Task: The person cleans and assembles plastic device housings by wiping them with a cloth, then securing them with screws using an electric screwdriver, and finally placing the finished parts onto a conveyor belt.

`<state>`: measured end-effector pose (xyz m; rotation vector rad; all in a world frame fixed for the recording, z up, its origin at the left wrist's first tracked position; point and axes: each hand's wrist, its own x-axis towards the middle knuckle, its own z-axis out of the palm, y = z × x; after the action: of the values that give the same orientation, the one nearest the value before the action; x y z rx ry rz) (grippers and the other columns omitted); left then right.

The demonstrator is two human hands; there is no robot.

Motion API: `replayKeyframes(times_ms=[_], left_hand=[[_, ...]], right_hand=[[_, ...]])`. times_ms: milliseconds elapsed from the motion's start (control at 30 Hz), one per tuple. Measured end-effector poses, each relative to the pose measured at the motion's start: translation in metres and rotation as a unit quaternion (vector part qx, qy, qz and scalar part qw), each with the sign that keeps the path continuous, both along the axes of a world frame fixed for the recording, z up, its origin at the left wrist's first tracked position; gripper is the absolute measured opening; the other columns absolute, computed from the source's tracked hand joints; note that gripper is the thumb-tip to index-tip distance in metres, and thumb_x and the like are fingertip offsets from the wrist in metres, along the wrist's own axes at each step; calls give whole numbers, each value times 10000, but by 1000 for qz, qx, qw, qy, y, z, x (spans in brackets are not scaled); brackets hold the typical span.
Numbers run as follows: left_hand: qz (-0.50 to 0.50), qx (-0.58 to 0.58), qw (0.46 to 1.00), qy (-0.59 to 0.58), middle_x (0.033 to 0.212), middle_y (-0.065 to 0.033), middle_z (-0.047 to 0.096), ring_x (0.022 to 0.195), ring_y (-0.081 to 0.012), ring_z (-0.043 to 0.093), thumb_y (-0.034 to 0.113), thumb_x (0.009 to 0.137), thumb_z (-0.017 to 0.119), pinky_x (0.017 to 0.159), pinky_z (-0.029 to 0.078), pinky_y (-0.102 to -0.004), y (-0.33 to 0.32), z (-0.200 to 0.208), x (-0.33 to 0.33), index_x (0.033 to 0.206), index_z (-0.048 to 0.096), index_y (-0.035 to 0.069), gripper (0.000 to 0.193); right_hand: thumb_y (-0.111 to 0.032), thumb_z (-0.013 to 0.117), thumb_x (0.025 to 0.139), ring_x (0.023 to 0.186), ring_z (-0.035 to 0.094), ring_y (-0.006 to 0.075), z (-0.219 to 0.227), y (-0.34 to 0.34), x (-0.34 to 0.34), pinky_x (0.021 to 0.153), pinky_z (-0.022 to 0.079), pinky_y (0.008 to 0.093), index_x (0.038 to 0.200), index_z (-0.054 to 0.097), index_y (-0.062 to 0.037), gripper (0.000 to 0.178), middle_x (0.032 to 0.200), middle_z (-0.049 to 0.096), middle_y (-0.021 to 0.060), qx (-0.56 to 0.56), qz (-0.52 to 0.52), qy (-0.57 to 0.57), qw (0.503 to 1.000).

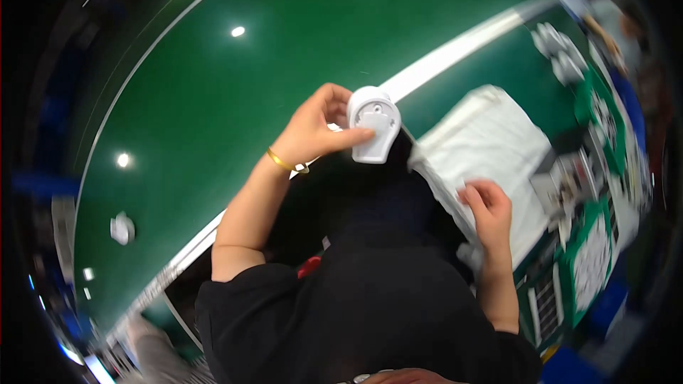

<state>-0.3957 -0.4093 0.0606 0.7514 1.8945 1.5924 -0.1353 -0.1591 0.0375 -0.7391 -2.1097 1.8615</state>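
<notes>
My left hand (316, 124), with a gold bangle at the wrist, grips a white plastic housing (383, 144) with a round top and a narrower squared lower end. Its recessed face, with small screw bosses, is turned up toward me; my thumb lies across it and the fingers go behind. The housing is held up near the table's white edge strip. Over a white cloth (491, 142) on the right, my right hand (489, 212) has its fingers curled in and thumb and forefinger close together. Whatever may be between those fingertips is too small to make out.
A green-topped table (199, 114) spreads ahead and left, with a small white part (122, 229) on it. To the right stand a metal fixture (569, 181), green trays of white parts (590, 267) and white parts (558, 53) farther back. Another person (612, 28) is at far right.
</notes>
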Motion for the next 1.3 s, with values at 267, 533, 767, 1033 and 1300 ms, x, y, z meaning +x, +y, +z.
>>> replayKeyframes(times_ms=[267,533,767,1033,1300], left_hand=[[-210,106,933,-274,1066,-125,647,933,-154,643,132,815,797,800,538,-306,178,-15,100,1199,459,-23,535],[-303,87,914,-257,1077,-92,646,959,-136,608,200,870,748,831,505,-293,246,-35,153,1280,457,-31,553],[-329,67,899,-281,1115,-95,612,1010,-145,590,149,881,705,869,484,-293,265,-41,178,1283,454,-31,507],[-340,62,893,-290,1184,-99,568,1087,-158,540,159,876,692,963,433,-313,277,-46,194,1284,446,-12,507],[-417,98,903,39,1367,-168,507,1290,-277,486,312,739,848,1086,371,-375,282,-60,196,1477,283,0,981]], right_hand=[[-181,660,903,1277,489,221,27,30,8,1077,385,357,1434,353,67,662,1377,501,162,-199,-56,130,970],[-162,620,926,1186,544,189,5,62,68,1028,414,328,1403,390,68,578,1292,563,139,-193,-196,123,953],[-153,612,940,1081,577,152,-6,66,91,950,453,296,1322,442,75,477,1183,600,130,-172,-252,129,943],[-173,610,936,1068,576,143,-16,76,106,947,444,287,1329,440,79,496,1175,607,122,-156,-262,125,944],[-171,610,942,1019,613,133,-24,92,137,908,482,282,1304,493,74,452,1131,642,105,-229,-275,108,927]])
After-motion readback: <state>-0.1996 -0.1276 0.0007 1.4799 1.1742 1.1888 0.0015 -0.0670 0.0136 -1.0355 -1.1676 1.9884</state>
